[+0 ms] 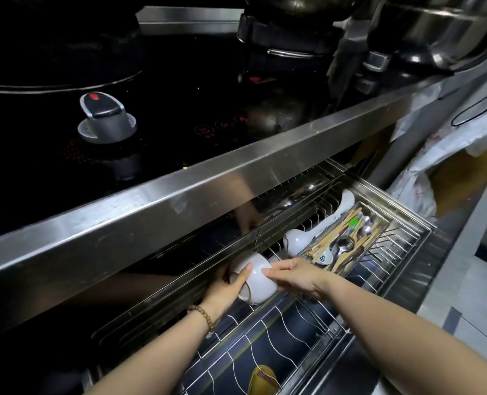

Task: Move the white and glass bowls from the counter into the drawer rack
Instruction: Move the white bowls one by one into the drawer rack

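Observation:
A white bowl (258,276) lies tipped on its side over the wire drawer rack (282,332), close under the steel counter edge. My left hand (226,289) grips its left side and foot, thumb across the bowl. My right hand (290,276) holds the bowl's right side with the fingertips. Another white bowl (296,239) rests on its side further back in the rack. No glass bowl is visible.
A mesh cutlery tray (348,243) with chopsticks and spoons sits in the rack to the right. A yellow-green item (262,379) lies in the rack's near part. The steel counter front (179,201) overhangs the drawer. A black cooktop with a knob (107,118) and pots lies above.

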Tool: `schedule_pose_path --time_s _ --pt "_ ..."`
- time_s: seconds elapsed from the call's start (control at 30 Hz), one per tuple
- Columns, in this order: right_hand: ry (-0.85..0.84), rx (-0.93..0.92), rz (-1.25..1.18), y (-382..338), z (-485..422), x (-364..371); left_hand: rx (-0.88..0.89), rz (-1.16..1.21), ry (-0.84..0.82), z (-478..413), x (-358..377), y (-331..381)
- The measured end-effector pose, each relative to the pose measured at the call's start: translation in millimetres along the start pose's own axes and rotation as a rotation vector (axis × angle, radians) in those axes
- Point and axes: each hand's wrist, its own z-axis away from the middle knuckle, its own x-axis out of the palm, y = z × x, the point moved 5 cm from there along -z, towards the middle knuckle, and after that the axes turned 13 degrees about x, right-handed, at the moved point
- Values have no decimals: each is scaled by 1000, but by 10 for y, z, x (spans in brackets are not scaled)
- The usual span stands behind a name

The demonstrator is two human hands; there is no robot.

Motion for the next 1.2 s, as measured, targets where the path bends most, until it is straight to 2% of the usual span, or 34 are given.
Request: schedule_pose_path --time_s 0.27,0.43,0.6,0.7,0.8,0.9,1.03,1.2 --pt "15 29 -30 34 -10 -8 7 -41 20 -21 -24 -5" --pt "170 -26 122 -99 130 -47 16 -20 38 99 -56 99" --pt "265 -58 82 -276 664 -148 57 -53 -17 419 -133 420" --pt "301 -145 24 -320 1160 -226 102 -3 -33 679 -171 763" --pt "339 -249 -16 -355 1714 -253 198 17 -42 1006 -238 1205" --pt "392 -346 -45 -434 2344 -212 305 -18 -136 1372 -309 1638" --pt "393 -563 -48 -734 3185 -24 460 -38 -217 1902 -556 2287" --pt "296 -790 -8 -1299 4072 515 758 40 -102 2613 -1367 3230"
